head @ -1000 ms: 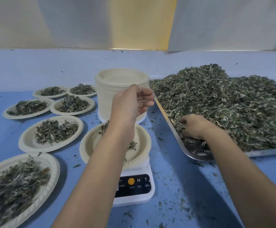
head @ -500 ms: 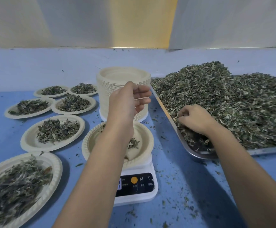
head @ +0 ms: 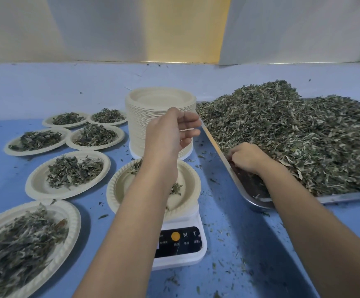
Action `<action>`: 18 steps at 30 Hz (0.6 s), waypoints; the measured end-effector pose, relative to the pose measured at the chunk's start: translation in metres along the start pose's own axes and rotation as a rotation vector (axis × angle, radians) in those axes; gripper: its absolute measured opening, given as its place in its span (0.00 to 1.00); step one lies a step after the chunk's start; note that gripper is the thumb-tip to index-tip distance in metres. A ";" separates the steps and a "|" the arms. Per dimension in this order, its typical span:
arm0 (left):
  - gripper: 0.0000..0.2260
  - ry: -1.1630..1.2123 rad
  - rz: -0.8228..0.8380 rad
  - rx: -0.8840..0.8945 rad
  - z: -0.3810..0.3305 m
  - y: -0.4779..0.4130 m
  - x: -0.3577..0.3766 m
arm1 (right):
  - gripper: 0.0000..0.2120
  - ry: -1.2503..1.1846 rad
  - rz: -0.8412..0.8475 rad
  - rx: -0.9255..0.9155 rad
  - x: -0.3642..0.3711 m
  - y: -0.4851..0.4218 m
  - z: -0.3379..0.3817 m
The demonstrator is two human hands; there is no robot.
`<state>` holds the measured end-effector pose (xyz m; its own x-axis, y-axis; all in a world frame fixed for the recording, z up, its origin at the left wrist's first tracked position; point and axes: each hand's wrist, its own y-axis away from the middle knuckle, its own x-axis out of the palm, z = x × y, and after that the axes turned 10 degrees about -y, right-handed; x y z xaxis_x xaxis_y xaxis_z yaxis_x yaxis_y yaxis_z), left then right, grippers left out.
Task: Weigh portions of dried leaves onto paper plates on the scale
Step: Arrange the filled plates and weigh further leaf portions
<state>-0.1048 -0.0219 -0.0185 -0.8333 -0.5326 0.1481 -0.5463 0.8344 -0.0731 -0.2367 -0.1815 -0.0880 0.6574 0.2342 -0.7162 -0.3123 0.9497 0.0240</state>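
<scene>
A white scale carries a paper plate with a few dried leaves on it, partly hidden by my left forearm. My left hand hovers above that plate with loosely spread fingers pointing right, and I see no leaves in it. My right hand is curled into the heap of dried leaves at the near left corner of the metal tray, gripping a pinch of them.
A tall stack of empty paper plates stands just behind the scale. Several plates filled with leaves lie to the left on the blue table. Leaf crumbs are scattered around the scale.
My right hand has shifted slightly up the tray's corner and curled tighter into the leaves. My left hand has stayed above the plate on the scale.
</scene>
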 end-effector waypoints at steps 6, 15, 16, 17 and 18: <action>0.14 0.003 -0.002 0.004 0.001 -0.001 -0.001 | 0.13 -0.085 -0.277 -0.092 0.005 -0.014 -0.011; 0.14 -0.006 -0.025 0.003 0.001 -0.001 -0.003 | 0.24 0.327 0.114 -0.273 0.014 -0.019 -0.016; 0.14 0.003 -0.029 0.002 0.000 -0.002 -0.005 | 0.22 0.317 0.129 -0.246 0.015 -0.019 -0.017; 0.14 0.009 -0.034 0.002 -0.001 -0.002 -0.006 | 0.22 0.339 0.139 -0.226 0.015 -0.018 -0.018; 0.14 0.014 -0.039 0.003 -0.002 -0.002 -0.008 | 0.22 0.355 0.158 -0.193 0.015 -0.016 -0.017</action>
<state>-0.0964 -0.0191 -0.0175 -0.8099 -0.5629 0.1649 -0.5788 0.8125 -0.0697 -0.2340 -0.1971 -0.1110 0.3246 0.2557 -0.9106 -0.5346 0.8438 0.0464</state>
